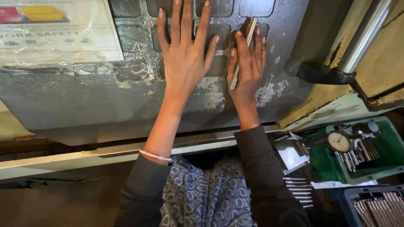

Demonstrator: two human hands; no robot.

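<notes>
Plastic film, wrinkled and glossy, covers a printed sheet (54,29) at the far left of a worn grey metal panel (84,101) with flaking paint and rounded square pads. Left hand (185,54) lies flat on those pads, fingers spread wide, its grip released and holding nothing; a beaded bracelet (155,155) circles the wrist. Just beside it, the right hand (248,63) presses a thin, straight metal rod (243,52) against the panel, fingers loosely curled along it. Further right, a green plastic tray (391,147) holds a round dial gauge (339,141) and a bundle of similar steel pins (357,153). Below it, a blue crate (351,192) holds more rods (378,210), packed side by side.
</notes>
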